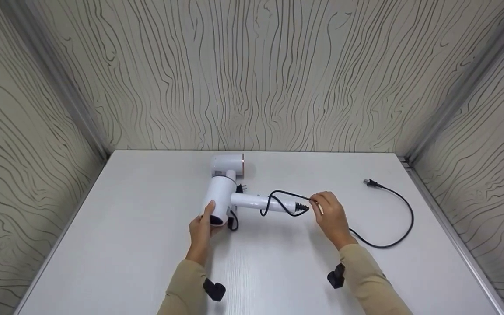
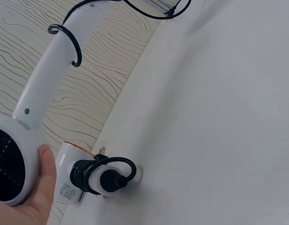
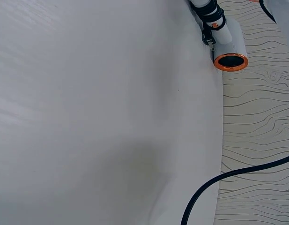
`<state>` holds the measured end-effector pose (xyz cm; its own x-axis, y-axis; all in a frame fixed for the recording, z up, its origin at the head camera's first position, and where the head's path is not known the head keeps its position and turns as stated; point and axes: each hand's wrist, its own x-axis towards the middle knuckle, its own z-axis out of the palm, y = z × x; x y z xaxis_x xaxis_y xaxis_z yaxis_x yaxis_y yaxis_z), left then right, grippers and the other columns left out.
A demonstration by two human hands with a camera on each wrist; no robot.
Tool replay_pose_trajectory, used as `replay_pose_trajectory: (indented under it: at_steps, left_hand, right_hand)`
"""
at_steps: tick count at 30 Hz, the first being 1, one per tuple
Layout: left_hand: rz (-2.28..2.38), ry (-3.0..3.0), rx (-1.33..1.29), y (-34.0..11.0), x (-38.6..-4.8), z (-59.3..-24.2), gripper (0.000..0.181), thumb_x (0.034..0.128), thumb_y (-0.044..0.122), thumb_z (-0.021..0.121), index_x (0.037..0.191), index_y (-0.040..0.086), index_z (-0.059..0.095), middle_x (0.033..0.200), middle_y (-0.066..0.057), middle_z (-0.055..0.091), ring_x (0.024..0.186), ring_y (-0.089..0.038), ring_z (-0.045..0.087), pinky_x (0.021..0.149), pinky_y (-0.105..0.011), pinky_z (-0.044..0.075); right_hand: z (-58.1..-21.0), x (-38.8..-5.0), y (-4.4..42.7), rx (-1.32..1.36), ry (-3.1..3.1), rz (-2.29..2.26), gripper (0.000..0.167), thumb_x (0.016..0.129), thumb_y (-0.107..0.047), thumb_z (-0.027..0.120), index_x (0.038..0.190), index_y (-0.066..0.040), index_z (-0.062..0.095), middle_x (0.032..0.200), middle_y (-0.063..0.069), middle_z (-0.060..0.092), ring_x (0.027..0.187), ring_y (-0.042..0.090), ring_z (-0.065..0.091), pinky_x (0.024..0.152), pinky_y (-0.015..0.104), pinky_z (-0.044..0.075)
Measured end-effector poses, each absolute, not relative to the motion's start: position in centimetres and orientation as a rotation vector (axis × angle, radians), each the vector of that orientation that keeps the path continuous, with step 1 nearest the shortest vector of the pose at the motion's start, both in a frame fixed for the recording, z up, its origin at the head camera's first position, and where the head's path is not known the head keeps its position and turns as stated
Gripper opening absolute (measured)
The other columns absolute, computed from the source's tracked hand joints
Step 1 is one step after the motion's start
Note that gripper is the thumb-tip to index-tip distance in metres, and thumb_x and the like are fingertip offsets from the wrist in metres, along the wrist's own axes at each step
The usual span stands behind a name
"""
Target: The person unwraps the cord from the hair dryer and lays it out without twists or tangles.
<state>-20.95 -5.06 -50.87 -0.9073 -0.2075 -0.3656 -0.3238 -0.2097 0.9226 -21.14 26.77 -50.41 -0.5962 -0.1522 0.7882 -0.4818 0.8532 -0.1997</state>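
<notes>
While my left hand [image 1: 200, 229] grips the near hair dryer [image 1: 250, 201], my right hand [image 1: 331, 218] pinches its black power cord [image 1: 413, 216]. A second dryer [image 1: 227, 165] lies on the far side.

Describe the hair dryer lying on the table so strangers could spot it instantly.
On the white table, near its far edge beyond the left hand, lies a dryer. Its cord coils tightly round its handle; the held dryer has loose cord loops.

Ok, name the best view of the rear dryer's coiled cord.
Left wrist: the cord is close, its coils plain. Right wrist shows it small, at the top edge; head mostly loses it behind the held dryer.
</notes>
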Motion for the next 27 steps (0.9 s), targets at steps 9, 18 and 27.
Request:
replay_pose_trajectory:
  at_steps: [9,18,27]
  left_hand:
    - [2.275,1.942,-0.652,-5.2,-21.0,-51.1,0.073,0.0926,0.048,0.054,0.128,-0.016,0.047,0.123,-0.028,0.056,0.085,-0.013,0.066,0.083,-0.031,0.061]
    - [2.279,1.948,-0.696,-5.3,-21.1,-50.6,0.075,0.0918,0.050,0.055,0.128,-0.015,0.046,0.123,-0.028,0.056,0.088,-0.016,0.066,0.084,-0.033,0.061]
    - [2.277,1.929,-0.712,-5.6,-21.3,-50.4,0.081,0.0915,0.054,0.053,0.134,-0.014,0.041,0.132,-0.029,0.050,0.107,-0.027,0.064,0.092,-0.035,0.058]
  right_hand:
    - [-50.7,-20.9,27.0,0.504,-2.143,0.486,0.019,0.072,0.011,0.076,0.085,0.001,0.067,0.085,0.008,0.062,0.081,0.016,0.058,0.071,0.019,0.051]
    - [-50.6,-20.1,26.8,0.535,-2.145,0.488,0.017,0.075,0.011,0.074,0.088,0.002,0.068,0.088,0.009,0.063,0.083,0.018,0.059,0.073,0.018,0.052]
    - [-51.4,-19.7,26.9,0.581,-2.130,0.534,0.011,0.081,0.008,0.069,0.091,0.004,0.067,0.089,0.012,0.061,0.082,0.021,0.059,0.076,0.016,0.050]
